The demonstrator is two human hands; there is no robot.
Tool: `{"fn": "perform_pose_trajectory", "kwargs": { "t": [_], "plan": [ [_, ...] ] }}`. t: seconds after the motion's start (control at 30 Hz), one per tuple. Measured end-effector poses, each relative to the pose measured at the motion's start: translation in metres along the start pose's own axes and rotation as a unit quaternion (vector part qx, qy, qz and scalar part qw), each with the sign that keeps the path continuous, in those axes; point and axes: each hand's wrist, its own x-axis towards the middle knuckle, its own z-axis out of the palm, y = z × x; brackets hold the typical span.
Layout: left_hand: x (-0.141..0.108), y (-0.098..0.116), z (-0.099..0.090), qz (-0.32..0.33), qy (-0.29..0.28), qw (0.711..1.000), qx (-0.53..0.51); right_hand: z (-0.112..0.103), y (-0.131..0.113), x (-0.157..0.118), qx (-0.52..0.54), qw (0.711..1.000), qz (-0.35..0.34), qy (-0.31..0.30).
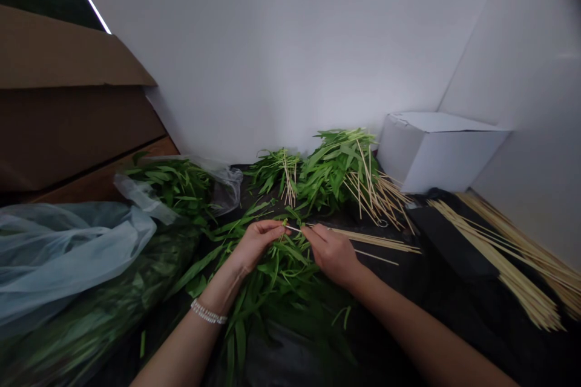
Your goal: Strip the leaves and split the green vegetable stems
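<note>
"Leafy greens [278, 260] lie near, mid-scene; which step?"

"Threading, seemingly: left hand [261, 240] pinches a stem [285, 223], right hand [330, 249] a thin stick [294, 229], both nearly closed. Next calls for steady, straight pushing."

No readable text or labels.

A white, two-row beaded bracelet [208, 312] rings the bare left forearm [190, 343].
</note>
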Motion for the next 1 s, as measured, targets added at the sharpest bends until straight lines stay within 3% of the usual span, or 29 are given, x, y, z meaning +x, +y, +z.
{"fn": "perform_pose_trajectory", "kwargs": {
  "t": [0.13, 0.33, 0.6, 0.83, 1.0],
  "plan": [
    [-0.001, -0.001, 0.0, 0.005, -0.011, 1.0, 0.002, 0.002, -0.001, 0.0, 0.006, 0.999, -0.013, 0.035],
    [-0.001, -0.003, 0.004, 0.022, -0.053, 0.997, 0.048, 0.006, -0.006, 0.0, 0.015, 1.0, -0.003, 0.016],
    [0.003, -0.003, -0.003, 0.042, 0.005, 0.999, 0.024, 0.002, -0.001, 0.004, 0.031, 0.999, 0.016, 0.001],
    [-0.001, -0.003, 0.007, 0.064, -0.049, 0.991, 0.107, 0.004, -0.006, 0.002, 0.041, 0.999, 0.015, -0.009],
    [-0.002, 0.002, 0.002, 0.058, -0.049, 0.989, 0.127, 0.0, -0.002, 0.006, 0.043, 0.997, 0.037, 0.043]
  ]
}}
